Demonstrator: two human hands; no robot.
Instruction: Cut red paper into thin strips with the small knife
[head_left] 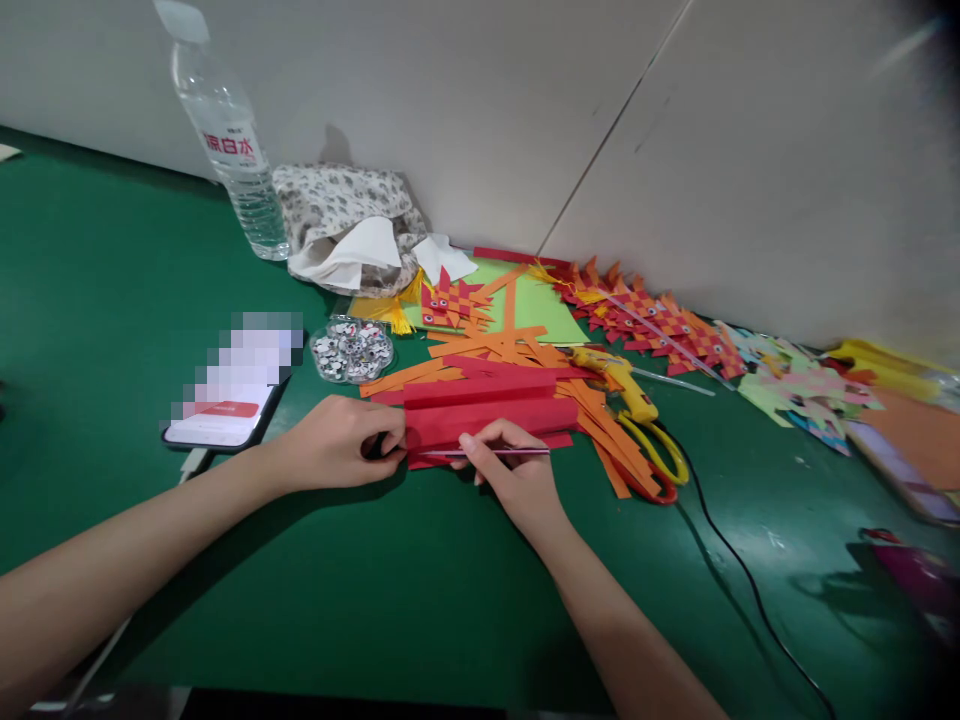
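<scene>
A folded sheet of red paper (487,416) lies in front of me, creased lengthwise, over a pile of paper strips. My left hand (358,442) is closed at its left end, thumb and fingers pinching the paper's edge. Between the thumb and fingers of my right hand (510,462) is a slim pen-like tool (517,451), held level along the paper's near edge with its tip pointing left. Its exact kind I cannot make out. Orange paper strips (611,440) spread out behind and to the right of the red sheet.
A clear box of googly eyes (352,350), a phone (232,390), a water bottle (232,140) and a tissue pouch (345,190) stand left and behind. Right lie a yellow glue gun (622,380) with a black cord, scissors (664,455) and woven paper fish (660,325). A wall closes the back.
</scene>
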